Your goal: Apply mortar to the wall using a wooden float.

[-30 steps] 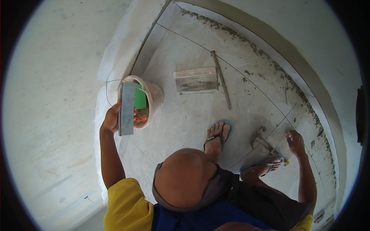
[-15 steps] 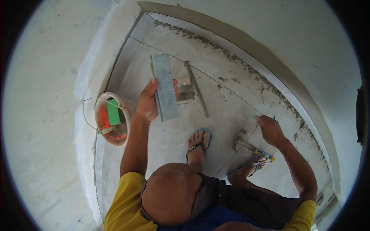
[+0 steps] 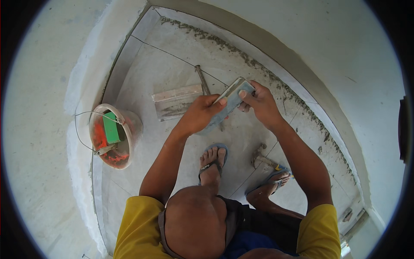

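Your left grip (image 3: pixel 199 114) and right grip (image 3: pixel 262 104) clasp a grey-blue slab (image 3: pixel 233 102) near frame centre. A bucket (image 3: pixel 134 126) stands mid-left.

The left hand (image 3: pixel 199 114) has brought the blue-grey slab (image 3: pixel 233 101) from the bucket (image 3: pixel 134 126) at nine o'clock to near one o'clock, its far end turned from twelve toward one. The right hand (image 3: pixel 263 105) (a second ago out near the hammer (image 3: pixel 268 161), toward four o'clock) has come in to two, gripping that far end.
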Available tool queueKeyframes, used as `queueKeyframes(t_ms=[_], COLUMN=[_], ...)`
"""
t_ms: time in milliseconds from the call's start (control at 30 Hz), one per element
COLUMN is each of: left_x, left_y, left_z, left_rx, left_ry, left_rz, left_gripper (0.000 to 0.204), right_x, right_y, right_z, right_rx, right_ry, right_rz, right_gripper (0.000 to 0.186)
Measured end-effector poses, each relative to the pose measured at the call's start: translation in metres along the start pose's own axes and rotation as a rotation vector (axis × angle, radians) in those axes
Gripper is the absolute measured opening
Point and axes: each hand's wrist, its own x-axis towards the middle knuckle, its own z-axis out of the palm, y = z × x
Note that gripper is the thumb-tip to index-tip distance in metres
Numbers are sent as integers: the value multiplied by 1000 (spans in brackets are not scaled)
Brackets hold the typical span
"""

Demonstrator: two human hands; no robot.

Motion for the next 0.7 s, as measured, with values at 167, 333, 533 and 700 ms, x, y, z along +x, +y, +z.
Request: queueKeyframes(t_ms=[167,333,533,700], left_x=[-9,-16,33,86], left_y=[0,-7,-28,-10], left_z=[-18,0,9,-41], left_rx=[-89,634,336,-792], left_ry=[126,500,792,820], left_rz=[76,507,461,350], left_gripper=[49,66,58,43], right_x=[6,22,37,33], right_y=[-15,-27,-53,20], right_z=[11,17,61,13], right_rx=[226,106,-185,-693], right_ry=[241,518,267,273], right_rz=[-31,-88,-65,-356], right_gripper=[35,32,33,32])
